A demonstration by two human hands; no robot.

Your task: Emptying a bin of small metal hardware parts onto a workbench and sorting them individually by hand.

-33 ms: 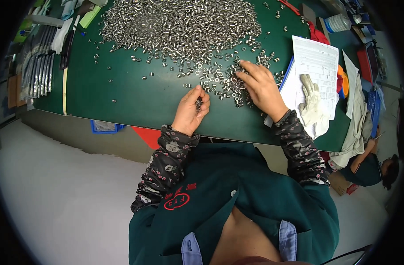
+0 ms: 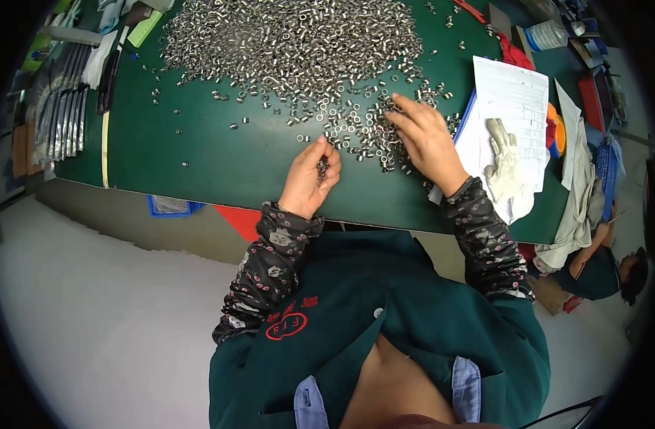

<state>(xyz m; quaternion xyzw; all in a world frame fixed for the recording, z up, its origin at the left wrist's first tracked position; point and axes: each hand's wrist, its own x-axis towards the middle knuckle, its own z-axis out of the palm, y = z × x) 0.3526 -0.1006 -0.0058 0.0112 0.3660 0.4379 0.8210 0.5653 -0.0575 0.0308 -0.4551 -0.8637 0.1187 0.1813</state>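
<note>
A large heap of small shiny metal rings (image 2: 291,43) covers the far middle of the green table (image 2: 148,136), thinning into loose rings nearer me. My left hand (image 2: 311,171) is curled at the near edge of these strays, thumb against forefinger, with several metal rings showing in its fingers. Over a smaller cluster of rings (image 2: 384,146) to the right, my right hand (image 2: 429,139) reaches with fingers stretched and apart. Its fingertips are at the cluster's far side; whether they touch a ring I cannot tell.
Right of my right hand lie printed sheets (image 2: 513,93) with a whitish glove (image 2: 505,161) on them, and an orange roll (image 2: 556,132) beyond. Bagged dark strips (image 2: 62,118) are stacked at the far left. Another person (image 2: 599,272) sits at the right edge.
My right hand has shifted very slightly to the right over the rings. My left hand stays where it was.
</note>
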